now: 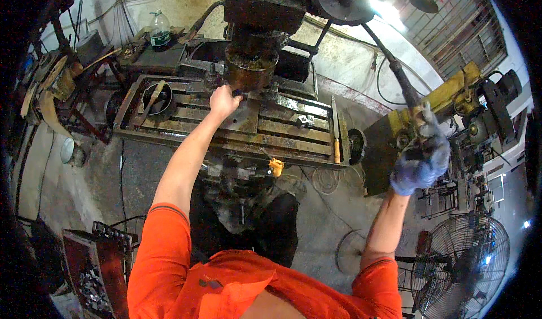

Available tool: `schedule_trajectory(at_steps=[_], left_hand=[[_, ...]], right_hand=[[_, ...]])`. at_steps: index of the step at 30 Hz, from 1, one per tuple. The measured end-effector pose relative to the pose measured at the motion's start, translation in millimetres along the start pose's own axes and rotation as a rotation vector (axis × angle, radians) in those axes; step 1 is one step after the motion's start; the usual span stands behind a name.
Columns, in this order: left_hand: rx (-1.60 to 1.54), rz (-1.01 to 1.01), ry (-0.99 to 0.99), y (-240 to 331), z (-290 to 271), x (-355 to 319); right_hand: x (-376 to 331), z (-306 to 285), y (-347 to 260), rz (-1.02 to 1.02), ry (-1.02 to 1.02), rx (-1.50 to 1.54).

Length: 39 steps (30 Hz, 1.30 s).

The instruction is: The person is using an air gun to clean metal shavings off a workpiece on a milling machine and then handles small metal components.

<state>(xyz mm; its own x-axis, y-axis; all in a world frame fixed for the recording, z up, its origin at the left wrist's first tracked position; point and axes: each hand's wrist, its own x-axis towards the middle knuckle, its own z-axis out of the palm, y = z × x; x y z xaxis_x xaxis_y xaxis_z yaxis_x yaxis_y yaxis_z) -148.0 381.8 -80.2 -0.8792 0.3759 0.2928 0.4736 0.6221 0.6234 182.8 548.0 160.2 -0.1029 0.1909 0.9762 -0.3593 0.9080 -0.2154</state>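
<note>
My bare left hand is closed just in front of the machine's dark, greasy spindle, above the slotted metal table. A small dark bit shows by its thumb, but what the fingers hold is hidden. Out to the right, my right hand, in a grey-blue glove, is wrapped round the lower end of a long dark lever. That lever slopes down from the round hub on the machine's head. A small shiny metal piece lies on the table, right of the spindle.
A black pan with a brush sits at the table's left end, a wooden-handled file at its right. A yellow item is at the front edge. A large fan stands lower right, a parts box lower left, a plastic bottle behind.
</note>
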Motion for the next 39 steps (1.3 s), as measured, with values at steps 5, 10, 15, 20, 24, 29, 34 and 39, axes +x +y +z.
schedule_trajectory(at_steps=[5,10,15,20,24,29,34,39], left_hand=[[-0.027,0.047,0.066,2,-2,-7],[0.046,0.031,-0.015,7,-12,-7],[-0.146,0.091,-0.047,-16,-22,-12],[-0.381,0.252,-0.020,-17,-59,-46],[-0.475,0.076,-0.244,-23,-101,-74],[-0.472,-0.018,-0.276,-49,-165,-122],[-0.278,0.022,-0.182,-93,-240,-184],[-0.387,-0.215,0.017,-157,-318,-257]], right_hand=[[11,0,-6,-0.051,-0.072,0.104],[-7,-3,1,0.076,0.039,0.071],[-12,-4,1,0.096,0.011,0.267],[-20,0,4,0.105,0.040,0.337],[-29,-6,12,0.144,0.054,0.294],[-33,7,0,0.170,0.082,0.164],[-38,3,-13,-0.164,-0.183,-0.629],[-54,-40,37,-0.185,-0.157,-0.490]])
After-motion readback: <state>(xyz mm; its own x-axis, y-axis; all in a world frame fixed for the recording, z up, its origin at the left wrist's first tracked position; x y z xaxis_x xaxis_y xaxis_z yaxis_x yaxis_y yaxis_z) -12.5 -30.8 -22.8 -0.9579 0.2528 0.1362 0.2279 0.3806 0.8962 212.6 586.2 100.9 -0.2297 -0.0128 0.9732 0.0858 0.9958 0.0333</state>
